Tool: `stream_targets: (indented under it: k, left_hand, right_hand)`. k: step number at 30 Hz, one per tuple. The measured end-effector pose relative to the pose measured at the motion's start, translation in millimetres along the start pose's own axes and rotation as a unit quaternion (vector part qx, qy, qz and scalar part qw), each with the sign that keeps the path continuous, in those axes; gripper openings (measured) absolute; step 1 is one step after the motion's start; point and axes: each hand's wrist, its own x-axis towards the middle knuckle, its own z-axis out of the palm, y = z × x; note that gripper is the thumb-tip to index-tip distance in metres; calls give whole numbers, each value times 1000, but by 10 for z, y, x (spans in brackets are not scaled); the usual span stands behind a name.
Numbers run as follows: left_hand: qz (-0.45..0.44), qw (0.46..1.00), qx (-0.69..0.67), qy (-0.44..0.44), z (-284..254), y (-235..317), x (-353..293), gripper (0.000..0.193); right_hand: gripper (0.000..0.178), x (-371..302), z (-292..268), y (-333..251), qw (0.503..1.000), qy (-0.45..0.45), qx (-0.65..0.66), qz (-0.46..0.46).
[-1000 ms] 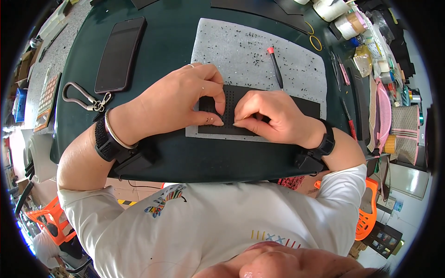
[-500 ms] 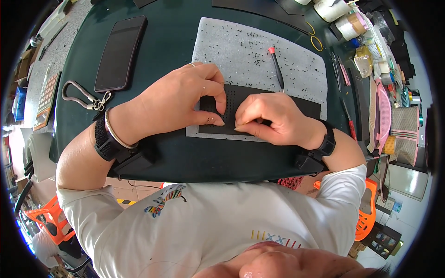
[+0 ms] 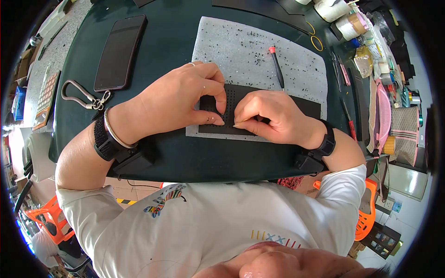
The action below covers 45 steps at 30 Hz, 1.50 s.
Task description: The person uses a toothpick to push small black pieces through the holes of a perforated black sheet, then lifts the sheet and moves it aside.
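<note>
A black perforated sheet [image 3: 303, 105] with rows of small holes lies on a white foam-like sheet [image 3: 211, 46]. On its left part rests my left hand [image 3: 178, 97], its thumb and curled fingers apart with a gap between them. My right hand [image 3: 278, 116] is over the middle of the black sheet, thumb and fingertips pinched together close to the surface. Whatever lies in that pinch is hidden or too small to make out. Many tiny black bits are scattered over the white sheet. Beyond my right hand lies a small black screwdriver [image 3: 276, 69] with a red end.
A phone [image 3: 120, 53] and a coiled cord with a clasp [image 3: 83, 97] lie on the dark green table at left. Yellow-handled scissors [image 3: 316, 42], tweezers [image 3: 335, 69] and a red-handled tool [image 3: 351, 127] are at right. Rolls of tape and string [image 3: 351, 25] stand at the far right.
My right hand has shifted very slightly left, still pinched over the black sheet. My left hand has stayed in place.
</note>
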Motion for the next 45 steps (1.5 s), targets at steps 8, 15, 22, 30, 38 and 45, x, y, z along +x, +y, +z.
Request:
stream_targets:
  k: [8, 15, 22, 30, 38, 45]
  left_hand:
    - [-5, 1000, -1, -1, -7, -9, -8, 24]
    - [-5, 1000, 0, -3, -8, -5, 2, 24]
    - [-10, 1000, 1, -5, -18, -6, -8, 24]
    - [-6, 1000, 3, 1, -4, -13, 4, 25]
    - [-11, 1000, 7, -1, -10, -1, 16, 24]
    - [-3, 1000, 8, 4, -4, -19, 0, 24]
  right_hand:
    - [24, -25, -2, -7, 998, 7, 32, 53]
    - [24, 19, 17, 33, 999, 0, -16, -38]
    - [23, -8, -5, -23, 998, 17, 19, 51]
    - [22, -21, -12, 7, 998, 31, 10, 46]
    - [21, -11, -29, 33, 998, 29, -16, 48]
    - [21, -4, -13, 5, 997, 38, -7, 60]
